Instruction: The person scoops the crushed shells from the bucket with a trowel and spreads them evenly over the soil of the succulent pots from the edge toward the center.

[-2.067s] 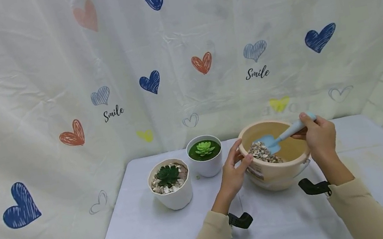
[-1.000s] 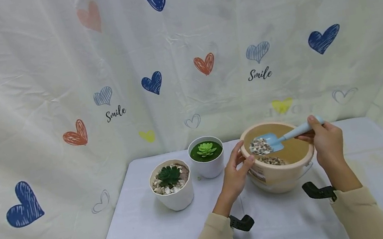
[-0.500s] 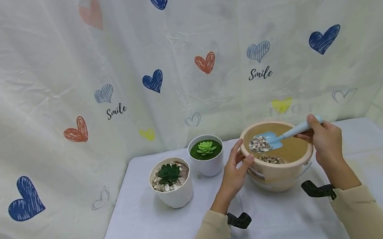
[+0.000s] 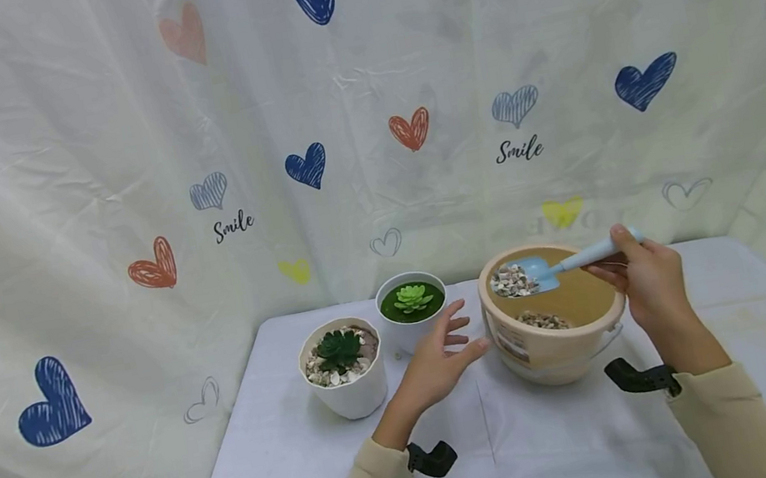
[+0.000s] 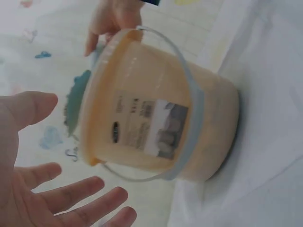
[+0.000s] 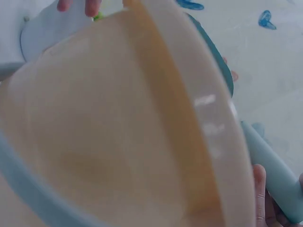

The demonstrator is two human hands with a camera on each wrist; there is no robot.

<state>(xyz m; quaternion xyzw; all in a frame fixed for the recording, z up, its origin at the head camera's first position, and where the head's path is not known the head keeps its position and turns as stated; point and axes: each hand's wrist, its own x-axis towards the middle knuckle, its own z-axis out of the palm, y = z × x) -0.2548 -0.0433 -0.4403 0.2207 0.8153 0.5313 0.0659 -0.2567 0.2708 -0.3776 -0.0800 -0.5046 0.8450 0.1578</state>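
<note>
My right hand (image 4: 656, 282) grips the handle of a light blue toy shovel (image 4: 544, 273). Small pebbles (image 4: 512, 282) fill its scoop, which sits over the mouth of a peach plastic bucket (image 4: 560, 344). More pebbles (image 4: 543, 320) lie at the bucket's bottom. My left hand (image 4: 434, 361) is held off the bucket's left side, fingers spread and holding nothing. In the left wrist view a gap shows between those fingers and the bucket (image 5: 156, 109), which bears a label and a blue-grey handle (image 5: 191, 123).
A white pot (image 4: 352, 396) with a dark green succulent and pebbles stands at left on the white-covered table (image 4: 278, 476). Behind my left hand is another white pot (image 4: 407, 335) with a light green succulent. A heart-print curtain (image 4: 240, 111) hangs behind.
The shovel has lifted out of the pebbles with a load in its scoop. My left hand has let go of the bucket's rim and moved left.
</note>
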